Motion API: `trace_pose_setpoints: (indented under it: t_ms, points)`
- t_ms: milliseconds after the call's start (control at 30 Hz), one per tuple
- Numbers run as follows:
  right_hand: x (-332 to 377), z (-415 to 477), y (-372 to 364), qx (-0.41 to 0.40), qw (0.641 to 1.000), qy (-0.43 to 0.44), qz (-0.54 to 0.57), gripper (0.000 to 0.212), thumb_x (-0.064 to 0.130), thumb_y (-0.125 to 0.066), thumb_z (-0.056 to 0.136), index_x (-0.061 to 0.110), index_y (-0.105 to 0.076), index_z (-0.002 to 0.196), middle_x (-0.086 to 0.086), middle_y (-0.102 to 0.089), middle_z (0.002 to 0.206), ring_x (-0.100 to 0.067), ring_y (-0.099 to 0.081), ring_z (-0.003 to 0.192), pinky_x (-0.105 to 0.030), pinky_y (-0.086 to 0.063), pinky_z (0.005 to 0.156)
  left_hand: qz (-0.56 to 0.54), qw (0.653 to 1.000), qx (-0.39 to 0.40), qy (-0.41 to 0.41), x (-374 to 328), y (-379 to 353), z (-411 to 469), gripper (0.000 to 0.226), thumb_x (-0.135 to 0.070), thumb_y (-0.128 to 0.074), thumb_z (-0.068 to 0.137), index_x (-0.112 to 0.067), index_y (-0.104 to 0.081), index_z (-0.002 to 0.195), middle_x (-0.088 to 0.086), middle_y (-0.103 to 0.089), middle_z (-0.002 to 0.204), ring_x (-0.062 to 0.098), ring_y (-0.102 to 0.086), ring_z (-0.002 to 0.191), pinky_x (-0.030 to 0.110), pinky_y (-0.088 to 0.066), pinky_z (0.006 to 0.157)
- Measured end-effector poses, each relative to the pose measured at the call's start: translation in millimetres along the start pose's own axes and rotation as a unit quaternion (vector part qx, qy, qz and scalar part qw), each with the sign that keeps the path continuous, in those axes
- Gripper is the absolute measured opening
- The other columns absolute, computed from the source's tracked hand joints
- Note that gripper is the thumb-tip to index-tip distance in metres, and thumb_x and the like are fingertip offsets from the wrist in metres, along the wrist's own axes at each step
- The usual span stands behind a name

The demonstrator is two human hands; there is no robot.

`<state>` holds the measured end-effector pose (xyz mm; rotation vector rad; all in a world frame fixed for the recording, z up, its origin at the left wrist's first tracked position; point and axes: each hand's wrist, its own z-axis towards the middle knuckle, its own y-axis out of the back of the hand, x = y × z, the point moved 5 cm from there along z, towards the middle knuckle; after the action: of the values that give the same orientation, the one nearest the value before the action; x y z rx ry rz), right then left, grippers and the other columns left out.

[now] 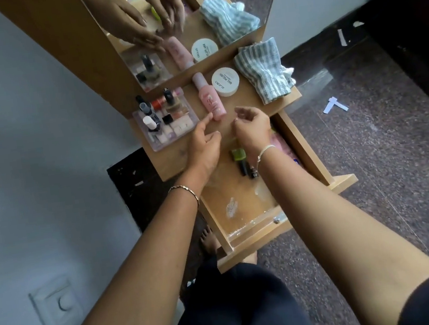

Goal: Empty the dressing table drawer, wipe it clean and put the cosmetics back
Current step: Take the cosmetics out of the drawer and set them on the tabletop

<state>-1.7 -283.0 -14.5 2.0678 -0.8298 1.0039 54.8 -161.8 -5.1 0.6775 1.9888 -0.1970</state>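
Dresser top (241, 101) at centre's crowded. Our left hand (205, 144) and right hand (253, 127) hang loose, empty. We'd lift the bottles (240, 159) from the drawer (239, 194) singly.

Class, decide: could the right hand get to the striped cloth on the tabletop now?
Probably yes: the right hand hovers over the tabletop, with bare wood between it and the striped cloth.

The drawer (313, 154) is pale smooth wood, the striped cloth (264, 74) looks soft and woven, the pink bottle (209, 97) is shiny plastic, and the floor (384, 153) is speckled glossy stone.
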Motion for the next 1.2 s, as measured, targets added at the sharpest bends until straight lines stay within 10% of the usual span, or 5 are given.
trace_pose_setpoints:
  t_ms: [167,467,767,1000,1200]
  points:
    - [-39.3,-6.5,57.3,-0.06,0.997,-0.017,-0.049,0.018,0.014,-0.059,0.08,0.024,-0.07,0.09,0.007,-0.069,0.087,-0.013,-0.067,0.085,-0.038,-0.056,0.086,0.029,0.999,-0.031,-0.034,14.4,-0.7,-24.1,0.033,-0.008,-0.057,0.092,-0.017,-0.057,0.124,-0.009,-0.063,0.115,-0.009,-0.059,0.09,0.015,-0.048,0.091]
    - [-93.5,-14.1,84.9,0.001,0.963,0.039,-0.267,0.019,0.014,-0.061,0.086,0.016,-0.07,0.103,-0.003,-0.072,0.103,-0.02,-0.064,0.101,-0.023,-0.043,0.09,0.195,0.98,-0.015,-0.032,79.2,-30.2,-25.1,0.029,-0.004,-0.056,0.09,-0.019,-0.067,0.111,0.0,-0.068,0.107,0.01,-0.062,0.092,0.025,-0.05,0.089]
    - [-125.6,-6.3,47.7,0.132,0.861,0.179,-0.458,0.035,0.019,-0.062,0.085,0.003,-0.053,0.114,-0.02,-0.061,0.112,-0.037,-0.058,0.106,-0.04,-0.042,0.089,0.578,0.786,0.188,-0.11,108.9,-68.0,-18.0,0.084,0.01,-0.045,0.084,-0.04,-0.023,0.148,-0.002,-0.004,0.162,0.034,-0.045,0.13,0.042,-0.046,0.1]
    - [-120.1,-6.1,35.6,0.135,0.859,0.176,-0.461,0.04,0.02,-0.063,0.083,0.004,-0.047,0.116,-0.018,-0.053,0.116,-0.04,-0.058,0.105,-0.044,-0.046,0.084,0.611,0.761,0.111,-0.188,97.2,-67.2,-0.7,0.053,-0.046,-0.039,0.096,-0.029,-0.029,0.145,0.016,-0.054,0.135,0.036,-0.054,0.119,0.041,-0.041,0.097]
    - [-118.8,-3.7,34.7,0.11,0.85,0.175,-0.485,0.032,0.021,-0.062,0.085,0.006,-0.052,0.111,-0.018,-0.055,0.113,-0.039,-0.059,0.104,-0.041,-0.047,0.081,0.642,0.748,0.1,-0.136,90.8,-60.2,15.3,0.042,-0.036,-0.04,0.099,-0.014,-0.041,0.135,0.022,-0.057,0.125,0.04,-0.055,0.114,0.041,-0.043,0.089]
